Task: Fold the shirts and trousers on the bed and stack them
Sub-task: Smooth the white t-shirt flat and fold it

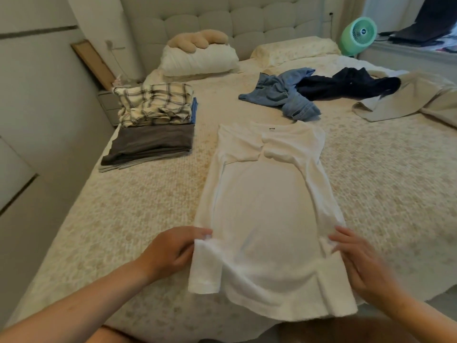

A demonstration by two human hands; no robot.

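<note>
Cream quilted bedspread covers the bed, which fills most of the view. A tufted pale headboard stands at 12 o'clock. Below it lie a white pillow with a beige plush cushion on top, and a second, patterned pillow beside it. A green fan stands at 1 o'clock, off the bed's far right corner. A wooden frame leans against the wall at 10 o'clock.

Folded stack at 10 o'clock: a plaid shirt on top, a blue item just showing at its right edge, dark grey garments beneath. At 1 o'clock, unfolded: blue jeans, touching a dark navy garment. A beige garment lies at 2 o'clock, near the navy one.

The white T-shirt lies flat at centre, collar toward 12 o'clock, both sleeves folded inward across the chest, sides folded in to form a narrow strip. Its hem end is lifted slightly at 6 o'clock.

Left hand, at 7 o'clock: fingers curled, pinching the shirt's left edge near the hem. Right hand, at 5 o'clock: blurred; fingers lie on the shirt's right edge, thumb apparently beneath the cloth, gripping it.
</note>
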